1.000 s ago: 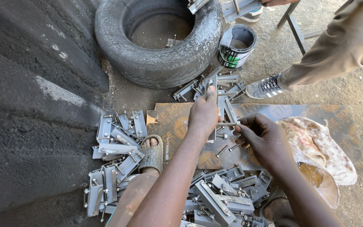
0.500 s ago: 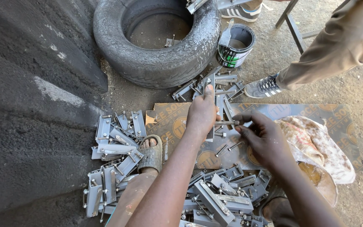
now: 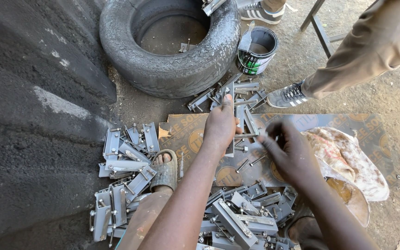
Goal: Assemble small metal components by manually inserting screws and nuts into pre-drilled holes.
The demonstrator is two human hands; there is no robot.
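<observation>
The left hand (image 3: pixel 219 126) holds a grey metal bracket (image 3: pixel 231 119) on the board (image 3: pixel 329 121) while the right hand (image 3: pixel 289 150) pinches a thin bolt (image 3: pixel 247 135) (fingers closed tight on both)

The left hand (image 3: pixel 219 126) presses a grey metal bracket (image 3: pixel 231 121) on the board (image 3: pixel 348 127) while the right hand (image 3: pixel 290 150) pinches a bolt (image 3: pixel 247 136).

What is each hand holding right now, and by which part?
The left hand presses a grey metal bracket on the cardboard sheet, gripping its upper length. The right hand pinches one end of a thin metal bolt with its fingertips.
</observation>
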